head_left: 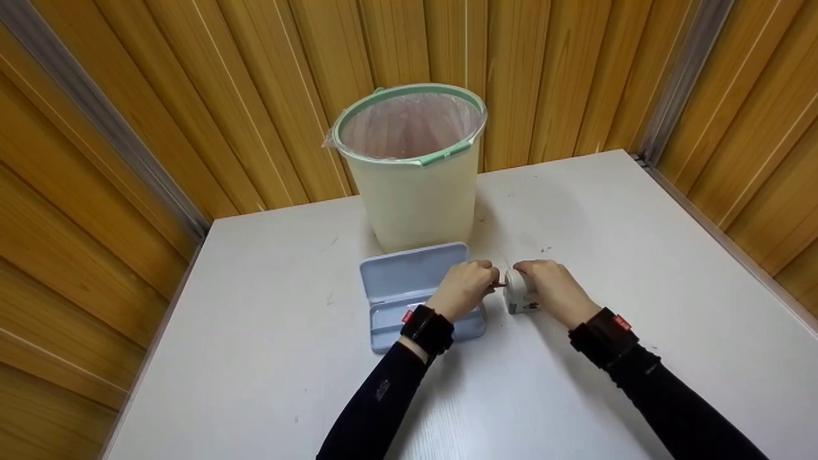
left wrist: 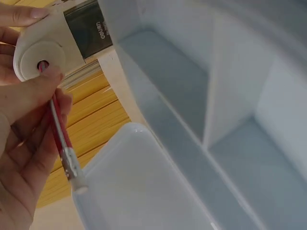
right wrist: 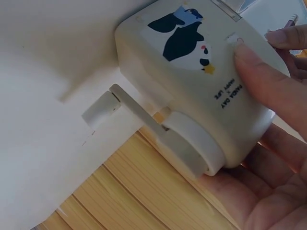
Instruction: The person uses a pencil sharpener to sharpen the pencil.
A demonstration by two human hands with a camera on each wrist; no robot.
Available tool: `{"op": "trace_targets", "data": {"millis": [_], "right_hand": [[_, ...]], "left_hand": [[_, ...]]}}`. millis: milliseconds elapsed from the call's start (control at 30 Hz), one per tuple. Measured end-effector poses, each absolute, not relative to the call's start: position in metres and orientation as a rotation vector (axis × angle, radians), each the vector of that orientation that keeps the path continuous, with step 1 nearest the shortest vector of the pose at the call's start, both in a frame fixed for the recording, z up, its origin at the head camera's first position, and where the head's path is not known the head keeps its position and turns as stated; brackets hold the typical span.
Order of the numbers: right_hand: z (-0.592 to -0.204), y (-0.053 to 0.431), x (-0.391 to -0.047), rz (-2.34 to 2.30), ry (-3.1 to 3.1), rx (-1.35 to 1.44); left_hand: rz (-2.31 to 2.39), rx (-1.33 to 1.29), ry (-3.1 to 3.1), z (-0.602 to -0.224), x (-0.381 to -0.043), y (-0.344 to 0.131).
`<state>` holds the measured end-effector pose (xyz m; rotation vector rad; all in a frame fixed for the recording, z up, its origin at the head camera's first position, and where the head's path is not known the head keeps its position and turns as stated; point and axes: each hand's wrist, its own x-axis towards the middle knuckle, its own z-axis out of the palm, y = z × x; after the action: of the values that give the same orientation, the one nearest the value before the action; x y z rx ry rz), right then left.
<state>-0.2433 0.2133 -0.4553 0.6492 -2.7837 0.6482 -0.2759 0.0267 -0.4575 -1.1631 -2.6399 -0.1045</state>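
A red-and-silver striped pencil (left wrist: 60,127) with a white eraser end is pinched by my left hand (head_left: 465,287). Its other end sits in the round hole of a cream crank pencil sharpener (left wrist: 43,55). My right hand (head_left: 559,291) grips the sharpener's body, which has panda pictures on one side. The crank handle (right wrist: 139,115) sticks out in the right wrist view, with no finger on its knob. Below my left wrist lies a light blue pencil case (head_left: 415,271) with its lid up; my arm covers part of its compartments.
A cream bin (head_left: 415,198) with a green rim and a clear liner stands behind the pencil case. Everything rests on a white table (head_left: 268,332). Wood-patterned walls (head_left: 255,96) rise at the back and both sides.
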Motion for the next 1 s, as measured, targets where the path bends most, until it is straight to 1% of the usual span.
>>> {"op": "trace_targets", "data": {"millis": [300, 567, 1000], "right_hand": [[-0.454, 0.212, -0.244, 0.611, -2.805, 0.645], [-0.453, 0.215, -0.244, 0.601, -2.81, 0.632], [-0.456, 0.213, -0.244, 0.601, -2.804, 0.642]], "left_hand": [[-0.007, -0.985, -2.615, -0.455, -0.274, 0.007], [-0.088, -0.948, -2.638, -0.451, -0.277, -0.013], [-0.079, -0.897, -2.6, -0.449, -0.274, -0.032]]}}
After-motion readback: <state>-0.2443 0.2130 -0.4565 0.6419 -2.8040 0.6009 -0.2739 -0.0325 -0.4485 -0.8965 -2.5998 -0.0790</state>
